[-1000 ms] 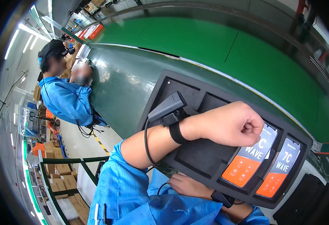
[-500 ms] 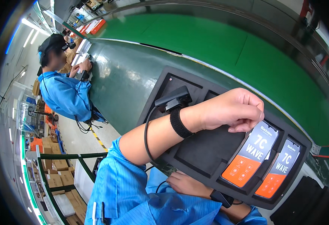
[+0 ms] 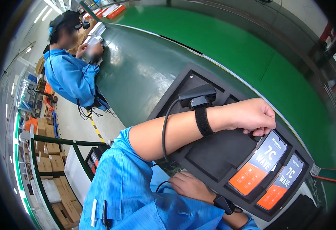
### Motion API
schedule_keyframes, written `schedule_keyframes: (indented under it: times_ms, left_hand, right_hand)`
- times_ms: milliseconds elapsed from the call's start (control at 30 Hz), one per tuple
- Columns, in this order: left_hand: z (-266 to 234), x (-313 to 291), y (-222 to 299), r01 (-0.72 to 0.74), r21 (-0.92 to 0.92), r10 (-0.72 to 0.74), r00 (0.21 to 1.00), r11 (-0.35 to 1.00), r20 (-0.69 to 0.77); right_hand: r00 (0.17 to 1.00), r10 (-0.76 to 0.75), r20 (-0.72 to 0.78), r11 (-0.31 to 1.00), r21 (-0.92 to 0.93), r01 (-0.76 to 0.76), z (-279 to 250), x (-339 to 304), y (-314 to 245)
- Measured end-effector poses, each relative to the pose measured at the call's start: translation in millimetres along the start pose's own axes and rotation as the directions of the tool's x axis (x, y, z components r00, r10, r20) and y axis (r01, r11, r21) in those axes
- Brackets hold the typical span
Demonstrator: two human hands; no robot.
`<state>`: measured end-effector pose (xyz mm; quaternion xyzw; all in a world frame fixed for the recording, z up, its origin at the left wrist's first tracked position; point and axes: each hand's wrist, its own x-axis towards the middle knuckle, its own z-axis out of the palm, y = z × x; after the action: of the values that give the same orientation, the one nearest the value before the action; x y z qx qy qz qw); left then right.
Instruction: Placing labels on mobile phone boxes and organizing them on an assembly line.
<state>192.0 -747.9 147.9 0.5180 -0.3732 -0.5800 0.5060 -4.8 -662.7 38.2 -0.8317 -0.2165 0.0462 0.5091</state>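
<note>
At the far left a co-worker [image 3: 70, 74] in a blue coat bends over the green belt [image 3: 145, 73], well apart from me. The black foam tray [image 3: 214, 153] lies on that belt in front of me.

My right hand [image 3: 191, 186] rests on the tray's near edge with the fingers loosely bent. I cannot tell whether it grips the edge or only lies there.

My left forearm crosses above the tray, with a black strap [image 3: 203, 120] and a small camera unit at the wrist. The recesses under my forearm look empty.

Further right, my left hand [image 3: 252, 115] is curled closed, knuckles up. Its fingertips touch the top end of the first phone [image 3: 258, 163], which lies face up in its recess with an orange and blue screen. Just beside it, the second phone [image 3: 283, 182] lies the same way in the last recess.

I judge two phones are seated and the first is getting a last press. The rest of the tray is still to be filled.
</note>
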Motion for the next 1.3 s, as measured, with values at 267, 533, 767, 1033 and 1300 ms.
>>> schedule_keyframes:
  times_ms: [267, 533, 767, 1033, 1300]
  left_hand:
    - [-4.1, -0.2, 2.6, 0.020, -0.121, -0.019, 1.000, 0.992, 0.016]
    - [-11.0, -1.7, 5.5, 0.027, -0.270, -0.023, 1.000, 0.962, 0.017]
    - [-7.6, -0.7, 7.0, 0.014, -0.250, -0.011, 1.000, 0.968, 0.015]
    - [7.8, -0.7, -3.0, -0.065, 0.382, 0.091, 0.995, 0.922, -0.051]
    - [16.5, -10.1, -2.8, -0.190, 0.953, 0.516, 0.856, 0.236, 0.043]
  right_hand:
    - [0.999, 0.018, -0.033, 1.000, 0.021, -0.017, -6.1, 3.5, -6.3]
    - [0.999, 0.020, -0.043, 1.000, 0.014, -0.020, -6.0, 4.2, -6.1]
    - [0.998, 0.008, -0.057, 0.998, 0.059, -0.004, -5.2, 2.9, -4.9]
    - [0.998, -0.010, -0.058, 1.000, 0.017, 0.011, -3.7, 1.1, -4.3]
    - [0.996, -0.030, -0.079, 1.000, -0.010, 0.029, -2.4, 1.2, -2.9]
